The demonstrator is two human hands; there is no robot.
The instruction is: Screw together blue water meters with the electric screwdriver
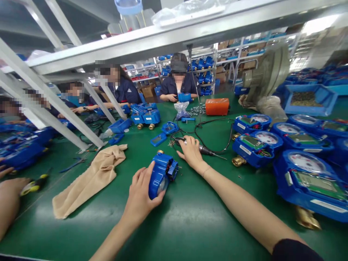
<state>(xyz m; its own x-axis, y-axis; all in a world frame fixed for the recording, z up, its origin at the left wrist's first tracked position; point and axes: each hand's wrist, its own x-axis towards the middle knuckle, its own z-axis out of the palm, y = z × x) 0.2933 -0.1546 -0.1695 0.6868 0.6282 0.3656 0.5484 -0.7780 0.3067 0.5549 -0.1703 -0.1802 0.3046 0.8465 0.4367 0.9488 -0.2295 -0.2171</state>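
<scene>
left hand [143, 192] wraps closed round a blue water meter [163, 174], steadying it well; right hand [191, 152] pinches an electric screwdriver [206, 149] beside it.

Bright, even light, soft glare on the green bench mat [179, 226], fisheye bending at the edges

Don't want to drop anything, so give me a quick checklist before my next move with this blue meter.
1. Meter gripped in left hand: ok, fingers wrapped around it.
2. Right hand on electric screwdriver: ok, lying over its body.
3. Cable away from meter: ok, looped on the mat beyond the screwdriver.
4. Small loose parts off the work area: not ok, some lie near the screwdriver.
5. Meter's dial: cannot tell, blurred and angled away.
6. Co-worker's hand away from meter: ok, at far left.
</scene>
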